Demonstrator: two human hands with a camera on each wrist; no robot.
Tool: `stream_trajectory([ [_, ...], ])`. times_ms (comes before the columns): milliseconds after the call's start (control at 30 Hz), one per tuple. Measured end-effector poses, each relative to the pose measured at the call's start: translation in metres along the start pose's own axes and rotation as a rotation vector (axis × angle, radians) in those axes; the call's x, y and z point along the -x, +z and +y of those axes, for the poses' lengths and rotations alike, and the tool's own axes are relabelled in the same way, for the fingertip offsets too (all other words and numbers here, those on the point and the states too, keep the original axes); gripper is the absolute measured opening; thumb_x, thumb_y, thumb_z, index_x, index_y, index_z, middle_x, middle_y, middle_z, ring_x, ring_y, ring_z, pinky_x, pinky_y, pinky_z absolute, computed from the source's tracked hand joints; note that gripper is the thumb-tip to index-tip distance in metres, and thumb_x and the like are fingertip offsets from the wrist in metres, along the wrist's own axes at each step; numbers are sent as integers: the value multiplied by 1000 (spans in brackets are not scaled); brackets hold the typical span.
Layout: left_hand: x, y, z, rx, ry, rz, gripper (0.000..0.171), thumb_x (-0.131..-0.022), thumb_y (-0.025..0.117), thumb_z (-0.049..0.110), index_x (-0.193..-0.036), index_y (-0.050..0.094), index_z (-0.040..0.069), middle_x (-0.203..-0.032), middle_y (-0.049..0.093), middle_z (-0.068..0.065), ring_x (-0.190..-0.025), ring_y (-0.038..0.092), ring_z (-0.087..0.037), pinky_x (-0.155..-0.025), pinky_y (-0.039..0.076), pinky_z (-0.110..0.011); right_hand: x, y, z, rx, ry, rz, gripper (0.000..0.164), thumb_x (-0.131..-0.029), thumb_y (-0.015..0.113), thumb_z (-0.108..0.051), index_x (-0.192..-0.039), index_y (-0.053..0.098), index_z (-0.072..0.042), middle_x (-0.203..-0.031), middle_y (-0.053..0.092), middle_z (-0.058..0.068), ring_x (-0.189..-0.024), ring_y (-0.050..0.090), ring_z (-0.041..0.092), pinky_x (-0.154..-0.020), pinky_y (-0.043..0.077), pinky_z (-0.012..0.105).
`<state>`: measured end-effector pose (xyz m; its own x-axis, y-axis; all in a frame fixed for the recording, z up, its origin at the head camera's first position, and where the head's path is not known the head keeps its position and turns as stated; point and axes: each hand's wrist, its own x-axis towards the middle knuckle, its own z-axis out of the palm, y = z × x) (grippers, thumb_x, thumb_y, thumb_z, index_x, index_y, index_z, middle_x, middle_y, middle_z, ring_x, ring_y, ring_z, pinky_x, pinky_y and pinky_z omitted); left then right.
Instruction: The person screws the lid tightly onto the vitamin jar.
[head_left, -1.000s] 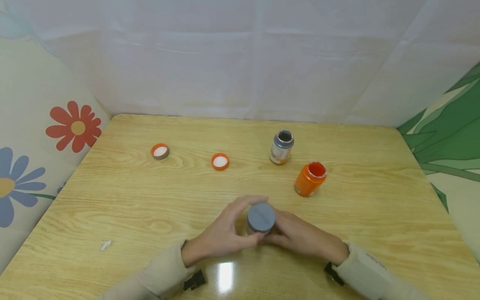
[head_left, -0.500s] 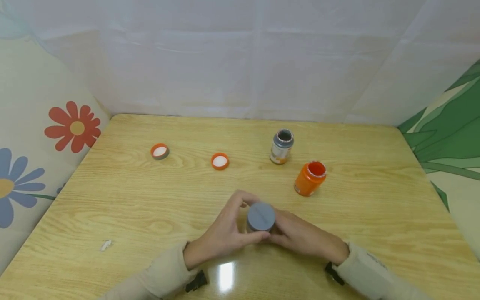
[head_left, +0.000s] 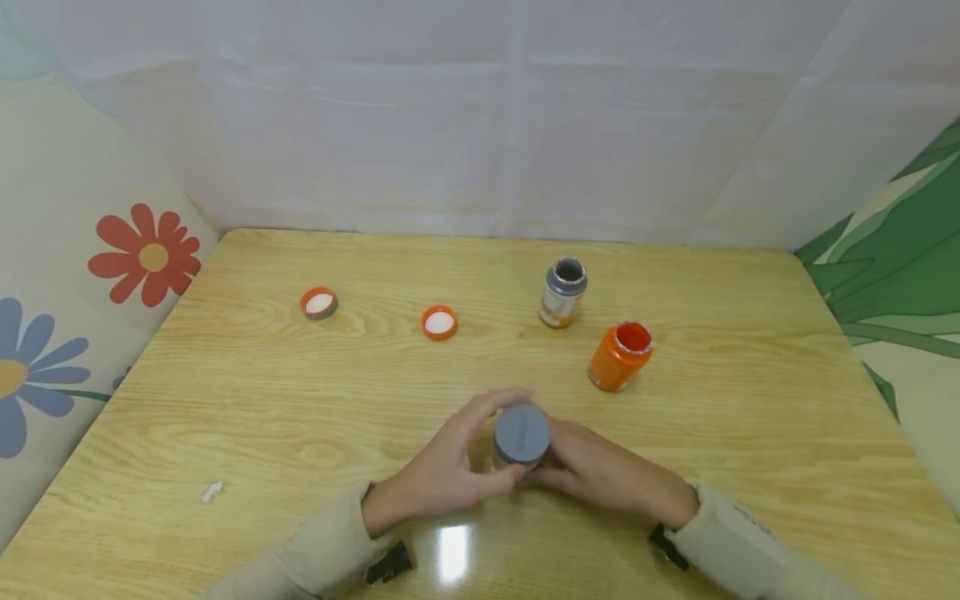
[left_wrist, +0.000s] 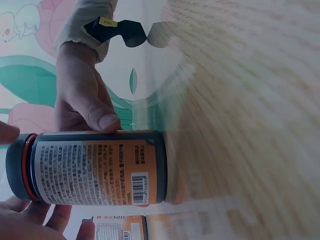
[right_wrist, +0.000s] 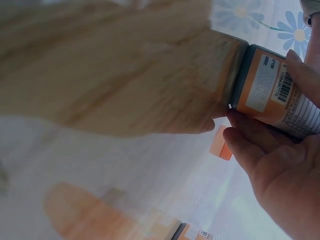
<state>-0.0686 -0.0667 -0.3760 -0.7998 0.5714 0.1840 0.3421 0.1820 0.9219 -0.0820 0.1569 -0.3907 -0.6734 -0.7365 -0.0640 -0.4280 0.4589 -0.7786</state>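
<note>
A grey-capped supplement jar (head_left: 522,435) stands upright on the wooden table, near the person. In the left wrist view the jar (left_wrist: 95,170) has an orange and white label, and an orange ring shows beneath its grey lid (left_wrist: 17,167). The left hand (head_left: 442,471) curves round the lid, thumb on the near side and fingers on the far side. Low on the body, the right hand (head_left: 600,471) grips the jar; its thumb lies along the label in the right wrist view, fingers (right_wrist: 250,145) on the other side. In the head view the lid hides most of the jar.
Behind the hands stand an uncapped grey jar (head_left: 562,293) and an uncapped orange jar (head_left: 620,357). Two lids, one grey-sided (head_left: 318,303) and one orange (head_left: 438,322), lie upturned further left. A white scrap (head_left: 212,491) rests on the table's left.
The left fingers loosened and shifted on the lid half a second ago, and now close round it again. The mark on the lid's top has turned. The right hand and jar stay put.
</note>
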Motion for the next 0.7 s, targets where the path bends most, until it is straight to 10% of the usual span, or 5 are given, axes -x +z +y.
stream_trajectory([
  [300,-2,5,-3,-49,-12,116,65,-73,88,21,-125,49,14,-126,59,1,-119,54,-13,-103,41,-45,-1,0,0,54,8,5,51,-97,61,-33,-141,47,-10,-136,61,6,-124,59,23,-105,49,44],
  [700,2,-2,-6,-19,15,46,65,-82,78,13,-139,48,13,-138,59,-1,-130,51,-18,-107,40,-49,0,0,-1,-19,27,-1,47,-97,60,-42,-138,47,-25,-136,59,-6,-126,56,12,-108,47,41],
])
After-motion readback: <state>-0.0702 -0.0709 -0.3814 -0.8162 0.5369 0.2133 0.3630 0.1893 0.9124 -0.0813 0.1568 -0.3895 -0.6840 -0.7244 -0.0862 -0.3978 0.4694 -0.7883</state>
